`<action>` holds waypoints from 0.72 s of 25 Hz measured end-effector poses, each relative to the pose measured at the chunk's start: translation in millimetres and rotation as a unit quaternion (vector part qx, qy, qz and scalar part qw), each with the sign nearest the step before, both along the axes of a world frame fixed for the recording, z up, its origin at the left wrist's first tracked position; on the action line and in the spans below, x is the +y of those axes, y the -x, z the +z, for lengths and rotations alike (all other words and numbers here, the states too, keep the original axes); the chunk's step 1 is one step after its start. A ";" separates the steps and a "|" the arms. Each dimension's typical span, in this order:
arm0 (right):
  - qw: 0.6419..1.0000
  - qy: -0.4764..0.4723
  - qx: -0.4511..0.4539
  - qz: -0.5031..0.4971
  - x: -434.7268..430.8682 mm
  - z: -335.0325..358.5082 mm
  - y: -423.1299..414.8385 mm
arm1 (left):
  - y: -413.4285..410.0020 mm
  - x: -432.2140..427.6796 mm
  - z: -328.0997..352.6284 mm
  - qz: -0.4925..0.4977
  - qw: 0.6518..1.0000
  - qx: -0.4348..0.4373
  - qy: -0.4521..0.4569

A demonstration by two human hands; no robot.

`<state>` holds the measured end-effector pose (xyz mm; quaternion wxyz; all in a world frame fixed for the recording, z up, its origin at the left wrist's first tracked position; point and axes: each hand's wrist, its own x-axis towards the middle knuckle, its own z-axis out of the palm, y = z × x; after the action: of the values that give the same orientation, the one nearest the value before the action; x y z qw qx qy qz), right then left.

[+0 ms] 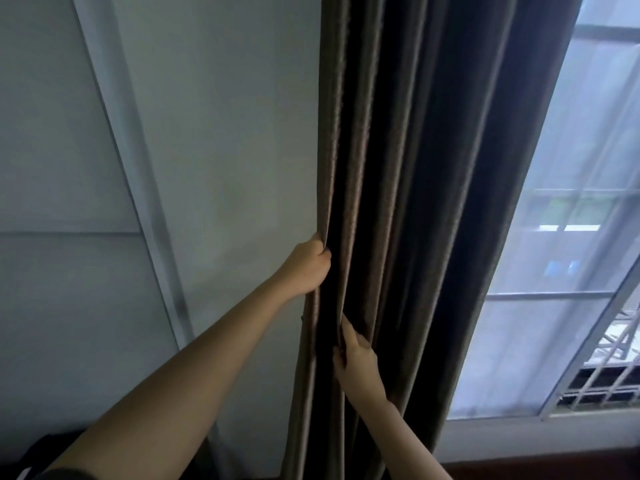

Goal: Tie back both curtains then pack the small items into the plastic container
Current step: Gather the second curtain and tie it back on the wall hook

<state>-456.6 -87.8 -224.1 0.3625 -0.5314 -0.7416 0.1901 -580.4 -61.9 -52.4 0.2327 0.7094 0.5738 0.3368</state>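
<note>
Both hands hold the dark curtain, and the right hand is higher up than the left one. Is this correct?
Not quite. Both hands do hold the dark curtain, but the head view shows the left hand higher up and the right hand lower.

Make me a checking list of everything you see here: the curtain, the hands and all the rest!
Surface: nothing seen; no table in view.
Job's things: dark curtain gathered in folds, hanging loose, no tie seen on it; plastic container and small items not in view.
Clutter: dark object at lower left, too cut off to name.
Grippers: left hand grips the curtain's left edge; right hand pinches a fold lower down.
Cables: nothing seen.
Surroundings: pale wall to the left; window with a grille to the right.
</note>
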 end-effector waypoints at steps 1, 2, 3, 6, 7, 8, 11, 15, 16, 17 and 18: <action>1.000 0.010 -0.001 0.012 -0.9 0.4 -0.4 | -3.8 -2.2 1.4 -0.006 1.000 -0.009 0.004; 1.000 0.020 -0.007 0.023 -1.6 0.3 -0.7 | -7.7 -3.5 1.7 -0.010 1.000 -0.018 0.006; 0.999 0.029 -0.011 0.031 -2.1 -1.0 -1.7 | -11.5 -5.3 1.8 -0.009 1.000 -0.026 0.014; 0.999 0.029 -0.002 0.025 -1.2 -6.9 -4.8 | -18.1 -10.3 2.7 -0.001 0.997 -0.044 0.069; 0.999 0.024 0.003 0.025 -0.4 -8.9 -4.4 | -19.3 -11.6 2.5 -0.002 0.996 -0.035 0.085; 0.999 0.021 0.007 0.029 1.1 -11.0 -2.6 | -20.1 -12.6 1.7 -0.010 0.995 -0.026 0.093; 0.997 0.033 0.017 0.061 2.9 -12.1 5.0 | -23.9 -9.2 -5.8 -0.026 0.998 0.006 0.050; 0.995 -0.008 0.028 0.100 -3.0 -5.7 -6.6 | -16.2 2.2 -25.4 0.047 0.992 0.113 -0.045; 0.994 -0.070 0.051 0.059 -1.8 0.7 -11.4 | -11.6 5.1 -29.2 0.061 0.990 0.120 -0.049; 0.987 -0.134 0.083 0.003 2.4 11.1 -15.2 | -7.0 7.6 -31.8 0.070 0.989 0.122 -0.051; 0.973 -0.192 0.118 -0.053 10.8 23.8 -17.2 | -3.3 10.0 -33.3 0.075 0.988 0.120 -0.054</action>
<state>-439.4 -76.9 -200.3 0.5525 -0.4645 -0.6868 0.0859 -577.1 -51.9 -85.7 0.0978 0.7113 0.6300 0.2959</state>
